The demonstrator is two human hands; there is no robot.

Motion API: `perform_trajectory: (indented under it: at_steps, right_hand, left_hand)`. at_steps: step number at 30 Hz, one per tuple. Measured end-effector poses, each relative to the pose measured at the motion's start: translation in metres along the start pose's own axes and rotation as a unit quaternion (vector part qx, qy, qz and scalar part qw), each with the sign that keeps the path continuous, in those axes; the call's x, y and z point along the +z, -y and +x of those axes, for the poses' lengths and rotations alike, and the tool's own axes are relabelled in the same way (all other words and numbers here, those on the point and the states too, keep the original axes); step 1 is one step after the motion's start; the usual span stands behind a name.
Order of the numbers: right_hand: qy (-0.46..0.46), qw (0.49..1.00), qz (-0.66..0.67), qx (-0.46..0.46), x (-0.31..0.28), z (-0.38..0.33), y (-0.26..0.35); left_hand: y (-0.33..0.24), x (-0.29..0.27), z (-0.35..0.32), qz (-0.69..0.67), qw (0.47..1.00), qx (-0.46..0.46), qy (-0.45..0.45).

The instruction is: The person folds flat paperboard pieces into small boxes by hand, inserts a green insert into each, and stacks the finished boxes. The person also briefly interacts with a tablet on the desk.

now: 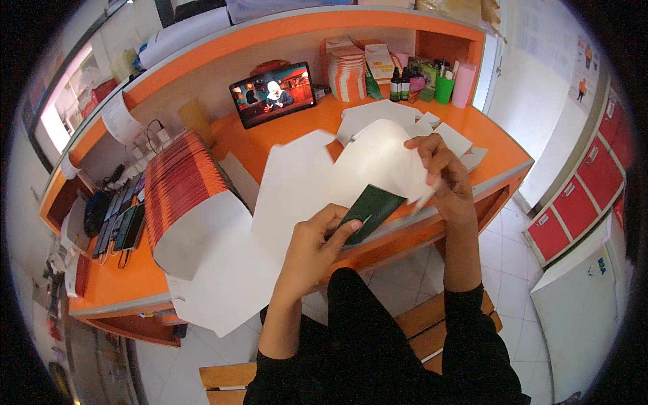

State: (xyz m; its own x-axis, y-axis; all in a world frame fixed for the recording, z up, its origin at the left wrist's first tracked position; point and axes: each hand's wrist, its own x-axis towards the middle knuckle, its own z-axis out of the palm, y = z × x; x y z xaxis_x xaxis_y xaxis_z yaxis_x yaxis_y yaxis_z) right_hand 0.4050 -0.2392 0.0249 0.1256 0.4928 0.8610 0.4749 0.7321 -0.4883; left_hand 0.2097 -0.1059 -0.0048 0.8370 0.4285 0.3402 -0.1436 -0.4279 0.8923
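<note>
My left hand [314,250] is closed round a flat dark green rectangle [375,210], with the thumb lying on its face. Whether it is a card or a small packet I cannot tell. My right hand [442,175] has its fingers curled at the edge of a white cardboard sheet [374,152], which bends upward and is partly blurred. Another flat white cardboard blank [290,179] with cut corners spreads to the left of it. Both sheets lie over the front of the orange table [250,152].
A stack of red-orange striped cardboard [185,179] stands at left, near several phones [121,219]. A tablet [273,94] leans at the back. White-and-orange boxes [345,71], dark bottles [399,84] and a green cup [443,90] stand back right. Red lockers [574,209] are farther right.
</note>
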Motion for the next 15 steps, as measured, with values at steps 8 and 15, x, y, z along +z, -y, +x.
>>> perform_trajectory:
  at_steps: [8,15]
  right_hand:
    - [-0.009,0.903,-0.428,-0.026,0.040,0.000,0.010]
    - [0.153,0.915,-0.374,-0.015,0.039,0.002,0.015]
  left_hand:
    - [0.007,0.007,0.005,-0.046,0.999,-0.022,-0.008]
    - [-0.005,-0.001,-0.001,-0.043,0.997,0.063,0.023]
